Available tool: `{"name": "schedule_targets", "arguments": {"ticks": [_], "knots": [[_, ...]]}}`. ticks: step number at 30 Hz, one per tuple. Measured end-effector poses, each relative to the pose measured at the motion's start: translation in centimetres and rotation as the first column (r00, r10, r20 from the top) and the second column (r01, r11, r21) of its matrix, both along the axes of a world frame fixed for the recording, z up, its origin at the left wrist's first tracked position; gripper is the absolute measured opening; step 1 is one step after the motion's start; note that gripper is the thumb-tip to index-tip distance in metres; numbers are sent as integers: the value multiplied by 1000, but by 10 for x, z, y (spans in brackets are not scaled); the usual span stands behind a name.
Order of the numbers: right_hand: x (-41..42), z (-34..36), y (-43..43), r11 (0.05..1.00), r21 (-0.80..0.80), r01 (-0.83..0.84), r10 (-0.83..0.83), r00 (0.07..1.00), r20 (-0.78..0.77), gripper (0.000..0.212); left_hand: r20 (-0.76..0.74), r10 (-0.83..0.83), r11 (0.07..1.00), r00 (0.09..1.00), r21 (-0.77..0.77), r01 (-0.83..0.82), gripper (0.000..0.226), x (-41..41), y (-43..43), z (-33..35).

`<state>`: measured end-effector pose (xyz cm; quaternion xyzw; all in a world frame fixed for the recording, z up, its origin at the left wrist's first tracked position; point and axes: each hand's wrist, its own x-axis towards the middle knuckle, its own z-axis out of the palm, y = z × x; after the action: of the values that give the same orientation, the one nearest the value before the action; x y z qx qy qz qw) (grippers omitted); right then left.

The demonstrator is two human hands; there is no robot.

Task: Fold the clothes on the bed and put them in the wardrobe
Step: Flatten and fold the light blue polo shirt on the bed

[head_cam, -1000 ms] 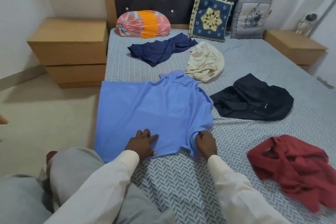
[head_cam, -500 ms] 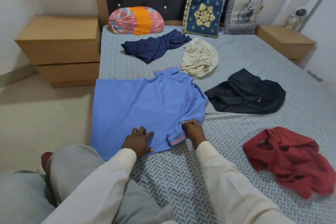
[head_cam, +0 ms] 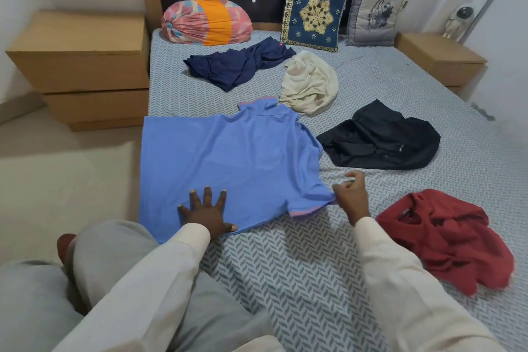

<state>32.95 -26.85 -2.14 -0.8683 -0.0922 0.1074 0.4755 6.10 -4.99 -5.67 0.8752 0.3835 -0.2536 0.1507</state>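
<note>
Blue shirt spread flat at the near left edge of the bed, a hand at each side.

The left hand presses the shirt's near hem, fingers spread, its grip wide open and holding nothing. The right hand touches the tip of the near sleeve with fingers loosely curled; whether its grip pinches the cloth cannot be told. A crumpled red garment lies just right of that hand. Beyond lie a black garment, a cream garment by the collar and a navy garment, then three pillows against the headboard.
</note>
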Motion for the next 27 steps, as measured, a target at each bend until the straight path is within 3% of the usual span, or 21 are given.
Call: {"name": "schedule_targets", "arguments": {"ticks": [3,6,8,9,12,15,18,21,24,27], "knots": [[16,-9,-47,965,-242,-102,57,981,-188,40,0,12,1000,1000,-17,-12,108,2,2,2],[21,-26,-59,819,-487,-303,99,911,-400,26,6,27,999,1000,-19,-27,109,2,3,3],[26,-23,-50,760,-597,-259,89,950,-300,8,9,38,999,999,-22,-38,110,2,4,3],[30,-21,-42,757,-626,-187,77,977,-198,13,10,40,999,999,-23,-39,110,1,4,3],[34,-21,-8,873,-470,-131,92,990,-105,18,33,24,1000,999,-11,-23,111,0,4,3],[33,-34,22,886,-423,-188,146,981,-130,39,67,-9,1000,998,8,9,112,-1,6,2],[37,-35,28,917,-393,-73,36,994,-101,18,58,-29,1000,998,6,28,111,-1,13,1],[54,-32,16,919,-390,51,-97,990,-100,31,89,-73,990,993,128,61,93,0,25,5],[75,-32,24,915,-403,19,-52,996,-70,30,180,-52,967,982,255,5,62,9,38,10],[90,-21,58,941,-337,25,-23,1000,9,23,252,-67,967,965,256,0,58,19,58,5]]}}
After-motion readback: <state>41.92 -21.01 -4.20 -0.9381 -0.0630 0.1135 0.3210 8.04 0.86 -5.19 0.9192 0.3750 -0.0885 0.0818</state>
